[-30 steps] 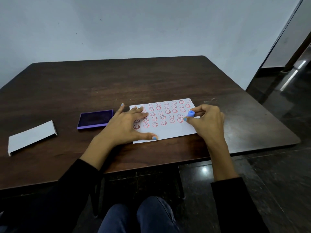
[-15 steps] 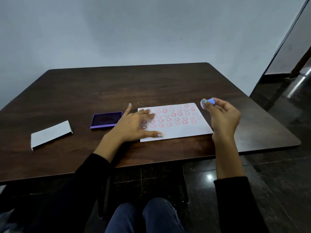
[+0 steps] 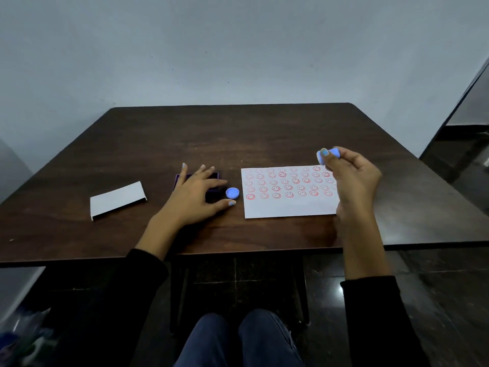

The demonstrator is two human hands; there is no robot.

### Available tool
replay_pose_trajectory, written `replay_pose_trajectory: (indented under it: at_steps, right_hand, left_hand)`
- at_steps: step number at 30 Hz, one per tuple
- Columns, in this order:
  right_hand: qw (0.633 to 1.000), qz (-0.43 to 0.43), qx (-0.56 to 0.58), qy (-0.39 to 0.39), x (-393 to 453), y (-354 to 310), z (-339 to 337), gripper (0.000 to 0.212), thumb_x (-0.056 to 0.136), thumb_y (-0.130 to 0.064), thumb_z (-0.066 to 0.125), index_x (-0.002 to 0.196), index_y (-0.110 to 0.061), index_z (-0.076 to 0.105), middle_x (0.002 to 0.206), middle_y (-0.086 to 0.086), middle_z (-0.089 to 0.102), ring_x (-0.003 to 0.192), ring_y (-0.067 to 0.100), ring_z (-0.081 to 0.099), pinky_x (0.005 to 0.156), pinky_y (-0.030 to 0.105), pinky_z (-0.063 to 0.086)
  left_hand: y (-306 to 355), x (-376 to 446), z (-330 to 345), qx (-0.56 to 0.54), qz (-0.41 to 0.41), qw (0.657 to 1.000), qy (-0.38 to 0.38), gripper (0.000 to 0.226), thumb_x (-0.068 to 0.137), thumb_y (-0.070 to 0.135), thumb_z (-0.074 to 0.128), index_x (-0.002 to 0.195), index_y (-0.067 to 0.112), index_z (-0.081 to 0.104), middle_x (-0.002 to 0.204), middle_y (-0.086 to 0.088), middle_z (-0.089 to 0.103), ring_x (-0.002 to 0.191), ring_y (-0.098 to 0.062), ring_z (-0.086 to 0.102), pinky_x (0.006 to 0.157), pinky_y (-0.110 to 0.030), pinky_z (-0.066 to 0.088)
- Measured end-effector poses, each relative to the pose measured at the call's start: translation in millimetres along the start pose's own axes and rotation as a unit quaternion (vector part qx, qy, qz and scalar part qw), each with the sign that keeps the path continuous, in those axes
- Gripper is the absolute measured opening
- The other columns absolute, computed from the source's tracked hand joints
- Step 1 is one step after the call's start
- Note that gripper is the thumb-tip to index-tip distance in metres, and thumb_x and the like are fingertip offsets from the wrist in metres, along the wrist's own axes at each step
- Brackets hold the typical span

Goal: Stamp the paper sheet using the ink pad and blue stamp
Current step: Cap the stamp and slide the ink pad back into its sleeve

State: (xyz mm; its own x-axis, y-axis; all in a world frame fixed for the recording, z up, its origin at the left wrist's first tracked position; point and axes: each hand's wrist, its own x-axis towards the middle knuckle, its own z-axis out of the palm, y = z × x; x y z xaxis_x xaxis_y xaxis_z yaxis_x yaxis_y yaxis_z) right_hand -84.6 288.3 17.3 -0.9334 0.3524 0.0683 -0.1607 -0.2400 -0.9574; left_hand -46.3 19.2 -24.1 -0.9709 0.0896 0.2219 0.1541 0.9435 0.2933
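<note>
Nearly done: paper sheet (image 3: 288, 205) just below right-hand fingers (image 3: 326, 154) pinched on the blue stamp (image 3: 328, 155) bears five rows of red smileys, leaving one blank strip; left-hand fingers (image 3: 201, 173) spread empty over ink pad (image 3: 180, 178).

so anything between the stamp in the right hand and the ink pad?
Yes. The left hand lies over most of the ink pad, and a small blue cap sits beside it on the paper side. The right hand holds the blue stamp above the paper sheet.
</note>
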Motion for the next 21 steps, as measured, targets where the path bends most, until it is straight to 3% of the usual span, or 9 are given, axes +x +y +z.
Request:
replay_pose_trajectory:
  at_steps: [4,8,11,14,21]
  right_hand:
    - [1.0,-0.003,-0.008,-0.017,-3.0,3.8,9.3,0.028,0.071,-0.011,0.079,0.097,-0.008,0.068,0.085,0.003,0.073,0.07,0.003,0.071,0.06,0.011,0.052]
    - [0.999,-0.005,-0.009,-0.033,-5.9,8.1,18.9,0.024,0.071,-0.012,0.079,0.092,-0.013,0.068,0.082,-0.001,0.073,0.072,0.003,0.071,0.06,0.01,0.051]
    - [0.999,0.0,0.012,-0.05,-6.0,10.6,35.6,0.022,0.072,-0.011,0.078,0.091,-0.014,0.067,0.084,0.002,0.074,0.075,0.007,0.072,0.065,0.014,0.054]
    - [0.997,0.008,0.043,-0.064,-3.1,12.5,66.8,0.021,0.074,-0.011,0.077,0.092,-0.016,0.067,0.083,-0.003,0.073,0.076,0.007,0.072,0.066,0.015,0.056]
    - [0.981,0.039,0.096,-0.164,1.0,33.0,148.7,0.023,0.085,-0.009,0.065,0.107,-0.003,0.06,0.093,0.012,0.069,0.07,0.012,0.066,0.065,0.021,0.058]
  left_hand:
    - [5.8,8.2,1.5,0.002,0.005,1.0,-0.022,0.05,0.082,0.056,0.056,0.125,0.029,0.057,0.153,-0.008,0.031,0.146,-0.019,0.014,0.115,-0.048,-0.015]
    - [6.5,11.2,0.4,-0.005,0.015,1.0,0.003,0.038,0.081,0.052,0.061,0.112,0.03,0.064,0.147,-0.005,0.043,0.145,-0.019,0.019,0.113,-0.049,-0.018]
    - [6.1,12.3,-2.1,-0.015,0.007,0.997,0.078,0.03,0.08,0.045,0.066,0.105,0.028,0.066,0.124,0.004,0.064,0.136,-0.018,0.039,0.113,-0.049,-0.017]
    - [4.3,21.6,-9.5,-0.053,-0.008,0.985,0.166,0.026,0.079,0.042,0.067,0.1,0.025,0.069,0.095,0.008,0.072,0.102,-0.01,0.062,0.115,-0.044,-0.011]
    - [-7.6,50.4,-9.6,-0.13,-0.093,0.953,0.256,0.026,0.074,0.037,0.072,0.097,0.024,0.071,0.085,0.007,0.075,0.097,-0.008,0.064,0.113,-0.041,0.012]
